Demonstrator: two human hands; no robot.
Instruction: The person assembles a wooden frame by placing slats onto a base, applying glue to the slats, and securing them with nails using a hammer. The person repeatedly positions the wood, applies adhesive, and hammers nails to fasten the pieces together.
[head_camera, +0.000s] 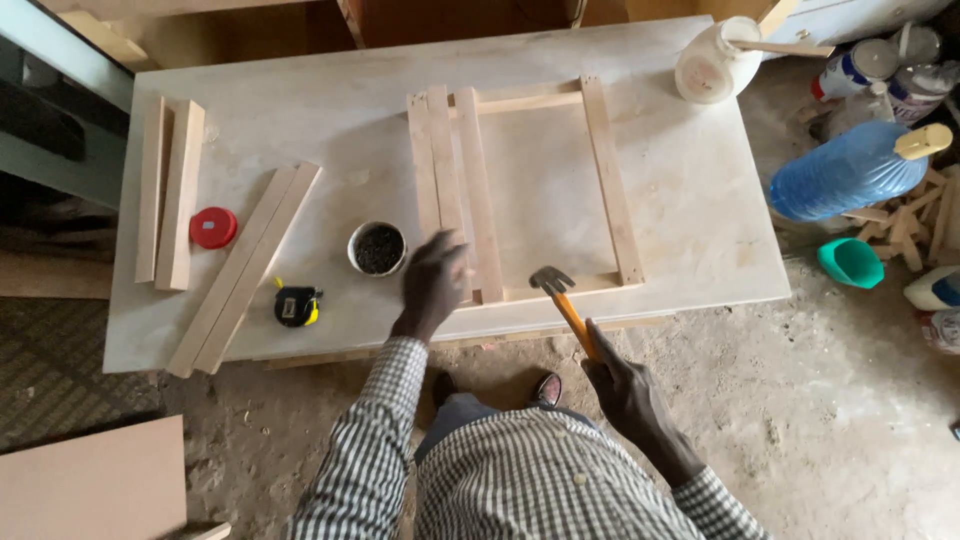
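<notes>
A frame of pale wooden slats (610, 180) lies flat on the white tabletop (330, 110). My right hand (622, 385) grips the orange handle of a claw hammer (556, 287), whose metal head rests near the frame's front rail. My left hand (433, 280) hovers with fingers apart just left of the frame's front left corner, holding nothing. A small round tin of dark nails (377, 248) sits right beside that hand.
Loose slats (245, 265) and two more slats (170, 190) lie at the left, with a red lid (213, 227) and a black-and-yellow tape measure (297, 305). A white glue tub (712, 62) stands at the far right corner. Blue bottle (845, 170), green bowl (850, 262) and wood scraps sit on the floor.
</notes>
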